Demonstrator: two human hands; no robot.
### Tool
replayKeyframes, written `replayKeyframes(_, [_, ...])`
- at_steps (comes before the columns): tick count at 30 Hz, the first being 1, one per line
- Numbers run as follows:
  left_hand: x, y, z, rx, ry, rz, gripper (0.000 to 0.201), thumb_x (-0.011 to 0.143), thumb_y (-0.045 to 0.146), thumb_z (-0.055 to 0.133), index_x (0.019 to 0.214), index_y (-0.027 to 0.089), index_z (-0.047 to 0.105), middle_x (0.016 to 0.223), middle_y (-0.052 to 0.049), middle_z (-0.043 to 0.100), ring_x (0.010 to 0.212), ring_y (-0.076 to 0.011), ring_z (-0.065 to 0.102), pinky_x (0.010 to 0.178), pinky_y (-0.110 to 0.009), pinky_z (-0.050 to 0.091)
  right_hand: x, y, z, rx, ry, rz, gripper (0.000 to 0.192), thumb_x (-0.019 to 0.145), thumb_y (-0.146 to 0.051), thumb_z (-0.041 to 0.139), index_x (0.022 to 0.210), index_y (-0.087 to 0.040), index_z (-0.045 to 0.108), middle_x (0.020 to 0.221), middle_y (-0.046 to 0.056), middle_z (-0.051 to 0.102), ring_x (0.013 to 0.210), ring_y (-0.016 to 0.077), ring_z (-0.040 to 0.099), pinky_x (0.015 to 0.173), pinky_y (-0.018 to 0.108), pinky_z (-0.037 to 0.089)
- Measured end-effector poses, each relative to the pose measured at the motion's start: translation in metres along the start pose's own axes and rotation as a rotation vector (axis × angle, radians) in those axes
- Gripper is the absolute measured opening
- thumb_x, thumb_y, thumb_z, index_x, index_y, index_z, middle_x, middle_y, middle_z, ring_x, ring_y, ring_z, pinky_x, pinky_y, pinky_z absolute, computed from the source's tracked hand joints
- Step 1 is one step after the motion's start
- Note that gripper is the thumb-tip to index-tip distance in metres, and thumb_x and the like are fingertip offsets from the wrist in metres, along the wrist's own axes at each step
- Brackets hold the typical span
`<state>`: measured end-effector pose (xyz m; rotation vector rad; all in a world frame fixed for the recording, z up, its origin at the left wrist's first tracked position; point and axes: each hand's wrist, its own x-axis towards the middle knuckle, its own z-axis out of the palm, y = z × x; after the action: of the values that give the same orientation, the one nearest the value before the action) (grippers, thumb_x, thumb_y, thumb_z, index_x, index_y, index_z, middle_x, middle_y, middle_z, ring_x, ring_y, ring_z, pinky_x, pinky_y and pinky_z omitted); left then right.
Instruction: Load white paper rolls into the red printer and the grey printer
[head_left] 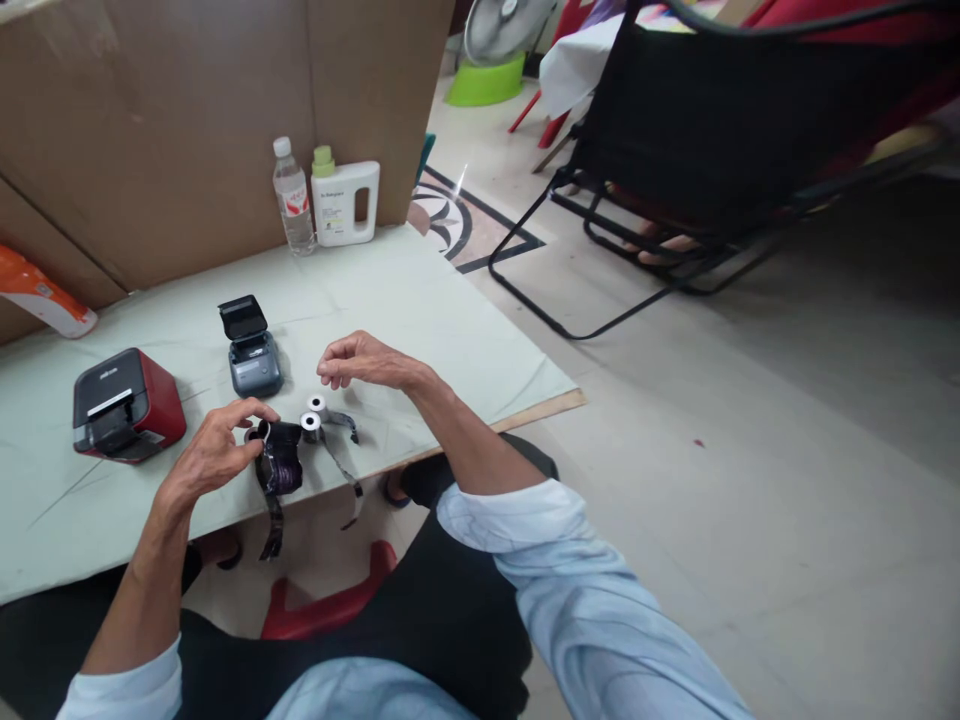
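Observation:
My left hand is closed, thumb and fingers on a dark roll of shiny black ribbon at the table's front edge. A loose strip of the ribbon hangs over that edge. Just right of the roll are two small white-ended rolls with dark strips trailing off. My right hand is raised above them, fingers curled together; whether anything small is between them I cannot make out. Beyond the rolls stands a small dark label printer, its lid up. Left of my left hand is a red and black printer.
Along the cardboard wall stand a water bottle and a white jug with a green cap. An orange and white bottle leans at far left. A black folding chair is off to the right. Beneath me is a red stool.

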<state>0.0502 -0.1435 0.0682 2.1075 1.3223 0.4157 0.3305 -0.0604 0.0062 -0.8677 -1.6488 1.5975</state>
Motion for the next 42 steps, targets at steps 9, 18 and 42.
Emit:
replayKeyframes(9, [0.003,-0.011,-0.001,-0.289,0.262,-0.015,0.029,0.074,0.020,0.072,0.102,0.019,0.075,0.102,-0.007,0.077,0.093,-0.0215,0.072,0.085,-0.034,0.059,0.008,0.009,0.014,-0.036,0.062,-0.049,0.025,0.078,-0.038,0.078,0.091,-0.017,0.074,0.080,0.003,0.072,0.073,0.0144,0.065,0.065,0.025,0.052])
replayKeyframes(18, [0.024,-0.018,0.004,-0.744,0.400,-0.078,0.040,0.059,0.026,0.090,0.092,0.015,0.069,0.088,-0.006,0.076,0.082,-0.0193,0.072,0.076,-0.032,0.059,0.016,-0.002,0.051,-0.389,0.040,-0.436,0.053,0.078,-0.019,0.078,0.129,-0.028,0.069,0.117,0.007,0.066,0.091,0.0185,0.062,0.075,0.031,0.052])
replayKeyframes(42, [0.085,-0.042,-0.040,0.006,0.508,0.102,0.030,0.077,0.025,0.067,0.101,0.015,0.081,0.086,-0.006,0.078,0.074,-0.0176,0.068,0.070,-0.028,0.053,0.067,-0.012,0.048,-0.336,0.343,-0.673,0.022,0.086,-0.009,0.060,0.091,-0.020,0.077,0.090,0.003,0.072,0.082,0.0151,0.064,0.068,0.026,0.050])
